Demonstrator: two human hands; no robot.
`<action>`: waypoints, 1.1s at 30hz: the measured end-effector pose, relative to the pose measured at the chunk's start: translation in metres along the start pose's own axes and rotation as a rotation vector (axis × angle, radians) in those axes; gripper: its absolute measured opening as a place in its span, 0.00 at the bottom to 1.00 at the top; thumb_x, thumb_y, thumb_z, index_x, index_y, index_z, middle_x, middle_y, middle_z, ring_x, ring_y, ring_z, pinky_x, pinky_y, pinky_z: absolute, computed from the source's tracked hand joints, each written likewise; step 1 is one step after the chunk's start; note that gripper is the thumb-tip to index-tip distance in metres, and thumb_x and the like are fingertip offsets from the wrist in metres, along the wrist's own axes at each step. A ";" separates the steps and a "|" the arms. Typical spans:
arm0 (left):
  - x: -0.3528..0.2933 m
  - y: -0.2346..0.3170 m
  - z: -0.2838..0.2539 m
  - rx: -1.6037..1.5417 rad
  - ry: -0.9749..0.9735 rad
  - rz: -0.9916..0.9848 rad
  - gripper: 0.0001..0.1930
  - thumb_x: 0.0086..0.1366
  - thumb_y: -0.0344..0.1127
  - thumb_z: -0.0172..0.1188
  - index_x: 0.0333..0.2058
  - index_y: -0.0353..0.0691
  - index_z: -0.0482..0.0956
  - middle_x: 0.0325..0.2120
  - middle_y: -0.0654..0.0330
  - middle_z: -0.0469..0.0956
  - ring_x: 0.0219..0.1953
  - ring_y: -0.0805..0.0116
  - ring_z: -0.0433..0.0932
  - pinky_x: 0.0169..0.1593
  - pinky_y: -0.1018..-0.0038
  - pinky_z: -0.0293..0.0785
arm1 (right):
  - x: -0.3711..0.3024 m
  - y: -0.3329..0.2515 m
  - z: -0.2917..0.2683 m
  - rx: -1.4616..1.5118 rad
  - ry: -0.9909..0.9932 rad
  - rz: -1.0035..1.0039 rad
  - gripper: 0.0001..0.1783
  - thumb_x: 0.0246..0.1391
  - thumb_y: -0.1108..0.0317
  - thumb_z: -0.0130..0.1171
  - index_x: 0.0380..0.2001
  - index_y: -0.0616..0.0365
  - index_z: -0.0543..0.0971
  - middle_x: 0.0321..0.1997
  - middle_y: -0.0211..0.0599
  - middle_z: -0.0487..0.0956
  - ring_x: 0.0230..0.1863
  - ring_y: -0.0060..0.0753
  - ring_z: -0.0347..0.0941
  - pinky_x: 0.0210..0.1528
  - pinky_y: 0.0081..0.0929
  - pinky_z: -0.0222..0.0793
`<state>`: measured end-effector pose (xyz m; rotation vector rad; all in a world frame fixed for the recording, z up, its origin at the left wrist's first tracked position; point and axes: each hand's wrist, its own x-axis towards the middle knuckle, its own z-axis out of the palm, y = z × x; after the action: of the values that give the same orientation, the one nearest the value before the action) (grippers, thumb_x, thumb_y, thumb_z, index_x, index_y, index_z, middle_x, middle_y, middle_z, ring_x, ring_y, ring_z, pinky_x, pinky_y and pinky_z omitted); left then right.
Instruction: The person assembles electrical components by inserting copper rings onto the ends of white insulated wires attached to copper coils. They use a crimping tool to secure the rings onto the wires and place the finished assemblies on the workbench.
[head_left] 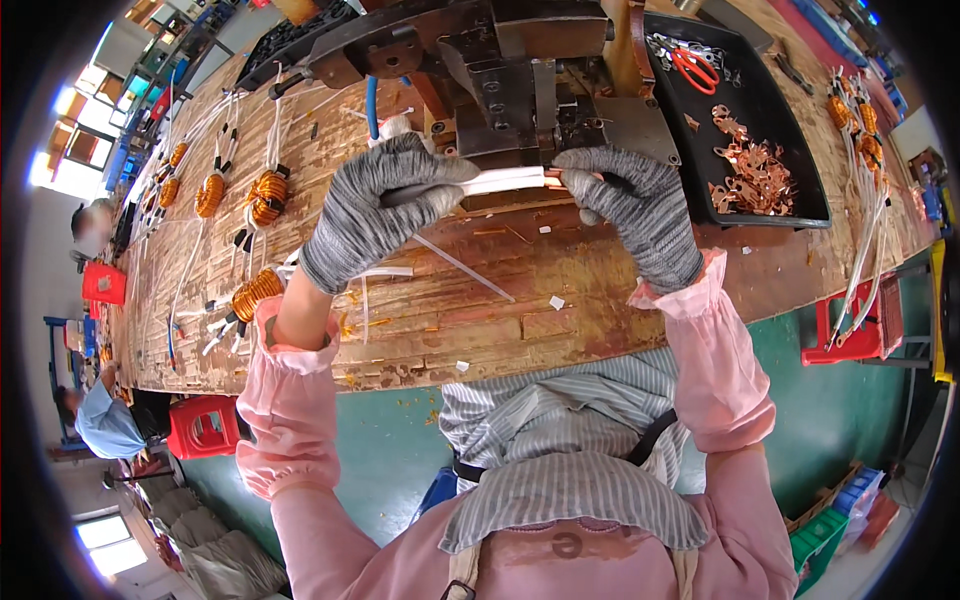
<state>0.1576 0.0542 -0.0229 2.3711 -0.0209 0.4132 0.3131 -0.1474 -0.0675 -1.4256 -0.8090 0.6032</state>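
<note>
Both my hands wear grey knit gloves and meet in front of a dark metal press [500, 90]. Pinched in my left hand [375, 205] is a pair of white-sleeved wires [505, 180], held level and pointing right. At the wires' right end, my right hand [635, 200] closes its thumb and fingertips on a small copper terminal [553, 178]. Whether the terminal is fixed to the wires I cannot tell. Beside my left wrist lies a copper-wound ring coil [257, 293]; white leads near it pass toward my left hand, partly hidden by the glove.
A black tray [815, 205] to the right holds loose copper terminals [755, 175] and red-handled scissors [695, 70]. More wound coils [268, 195] with white leads lie left on the worn wooden bench [600, 300]; another bundle [865, 125] lies far right. A person [110, 420] sits at left.
</note>
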 end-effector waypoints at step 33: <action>0.027 -0.016 -0.020 0.081 -0.006 -0.115 0.11 0.55 0.26 0.57 0.38 0.35 0.77 0.32 0.58 0.77 0.33 0.70 0.73 0.40 0.78 0.68 | 0.052 -0.002 -0.029 0.250 -0.187 -0.002 0.12 0.52 0.69 0.55 0.38 0.65 0.75 0.32 0.39 0.77 0.33 0.27 0.76 0.36 0.19 0.74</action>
<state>0.1795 0.0822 -0.0112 2.4393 0.1320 0.3578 0.3674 -0.1245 -0.0578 -1.1519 -0.8490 0.8158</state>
